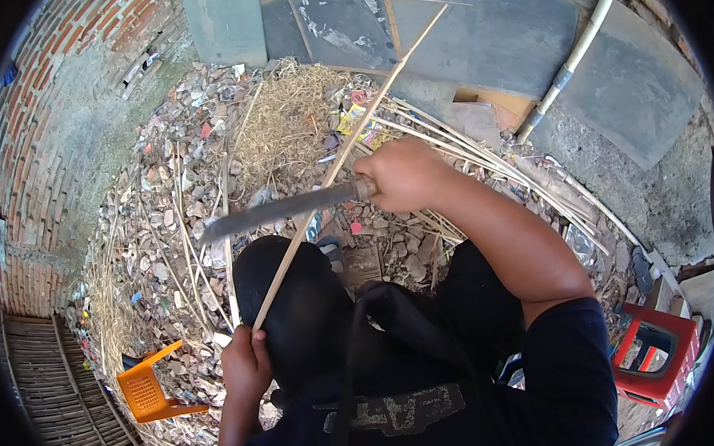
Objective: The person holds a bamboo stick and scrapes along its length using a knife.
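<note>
My left hand (245, 364) is closed around the lower end of a long, pale bamboo strip (339, 162). The strip slants up and away to the right, passing over my left knee. In my right hand (403, 176) is the handle of a machete (280, 213), gripped in a fist. Its dark blade points left and crosses the strip above my knee; whether blade and strip touch, I cannot tell. Thin strips (226, 230) lie on the rubble just beyond my left hand. A heap of pale shavings (287, 118) lies farther out.
More long strips (499, 163) lie in a bundle to the right. An orange plastic stool (148, 389) rests tipped at the left, and a red stool (658, 352) is at the right. Stony rubble (162, 269) covers the ground, with a brick wall (42, 151) at left and a pipe (571, 62) upper right.
</note>
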A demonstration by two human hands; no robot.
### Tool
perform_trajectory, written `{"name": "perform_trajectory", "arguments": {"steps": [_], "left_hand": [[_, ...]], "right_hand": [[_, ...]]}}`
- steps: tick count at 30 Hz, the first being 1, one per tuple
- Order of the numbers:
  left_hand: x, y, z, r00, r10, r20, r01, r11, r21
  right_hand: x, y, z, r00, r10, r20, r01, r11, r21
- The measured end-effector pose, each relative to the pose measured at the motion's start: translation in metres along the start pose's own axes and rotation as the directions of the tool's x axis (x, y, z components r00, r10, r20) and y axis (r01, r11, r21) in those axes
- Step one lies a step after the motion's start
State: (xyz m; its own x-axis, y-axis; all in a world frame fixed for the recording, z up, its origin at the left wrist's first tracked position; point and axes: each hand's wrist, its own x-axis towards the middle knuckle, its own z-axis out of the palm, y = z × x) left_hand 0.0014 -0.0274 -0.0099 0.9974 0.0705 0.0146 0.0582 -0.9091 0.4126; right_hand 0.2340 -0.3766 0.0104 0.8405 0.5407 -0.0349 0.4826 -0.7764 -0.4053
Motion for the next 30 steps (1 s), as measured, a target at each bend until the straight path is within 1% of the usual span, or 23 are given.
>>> {"name": "perform_trajectory", "arguments": {"steps": [1,2,5,6,9,10,13,14,17,18,21,22,25,28,30], "left_hand": [[0.002,-0.003,0.003,1.000,0.008,-0.008,-0.008,1.000,-0.007],[0.000,-0.005,0.005,1.000,0.011,-0.015,-0.011,1.000,-0.017],[0.003,0.003,0.001,0.999,-0.051,0.000,0.051,0.998,-0.023],[0.002,0.004,0.001,0.999,-0.040,-0.013,0.039,0.999,-0.028],[0.000,0.001,0.001,1.000,-0.002,-0.030,0.001,0.999,-0.037],[0.000,0.003,-0.001,1.000,-0.007,-0.017,0.006,1.000,-0.029],[0.005,0.005,0.000,1.000,-0.004,-0.004,0.004,1.000,-0.019],[0.007,-0.002,0.004,1.000,0.002,-0.014,-0.002,1.000,-0.016],[0.002,0.004,-0.003,0.999,-0.036,0.013,0.037,0.999,-0.012],[0.004,0.007,-0.007,0.998,-0.053,0.028,0.053,0.999,-0.009],[-0.002,0.000,-0.011,0.998,-0.042,0.046,0.047,0.993,-0.108],[-0.004,-0.003,-0.013,0.997,-0.041,0.065,0.050,0.988,-0.144],[-0.009,-0.003,-0.010,1.000,0.018,0.003,-0.018,0.988,-0.152],[-0.011,-0.002,-0.009,0.995,-0.096,0.038,0.100,0.989,-0.107],[-0.016,-0.007,-0.004,0.996,-0.085,0.009,0.085,0.992,-0.091]], "right_hand": [[-0.001,-0.001,0.002,0.999,-0.032,0.008,0.032,0.999,-0.029],[0.014,0.027,0.020,1.000,-0.021,0.007,0.020,0.994,0.104],[0.024,0.052,0.022,0.987,0.127,-0.102,-0.108,0.979,0.171],[0.021,0.049,0.019,0.989,0.112,-0.093,-0.095,0.981,0.170],[0.010,0.035,0.019,0.983,0.107,-0.147,-0.075,0.974,0.212],[0.001,0.019,0.006,0.988,0.100,-0.119,-0.082,0.985,0.150],[-0.004,0.002,0.001,0.999,-0.001,-0.047,-0.006,0.991,-0.134],[0.002,0.012,0.004,0.997,0.068,-0.020,-0.067,0.997,0.037],[0.024,0.062,0.015,0.975,0.171,-0.141,-0.144,0.972,0.183],[0.019,0.056,0.011,0.968,0.213,-0.131,-0.201,0.975,0.098],[0.010,0.049,0.009,0.970,0.198,-0.144,-0.183,0.977,0.111],[0.004,0.040,0.000,0.972,0.194,-0.135,-0.185,0.980,0.078],[-0.012,0.012,-0.020,0.992,0.122,-0.041,-0.125,0.990,-0.070],[-0.003,0.028,-0.008,0.993,0.118,0.019,-0.119,0.992,0.035],[0.010,0.055,0.007,0.983,0.178,-0.031,-0.173,0.977,0.128]]}}
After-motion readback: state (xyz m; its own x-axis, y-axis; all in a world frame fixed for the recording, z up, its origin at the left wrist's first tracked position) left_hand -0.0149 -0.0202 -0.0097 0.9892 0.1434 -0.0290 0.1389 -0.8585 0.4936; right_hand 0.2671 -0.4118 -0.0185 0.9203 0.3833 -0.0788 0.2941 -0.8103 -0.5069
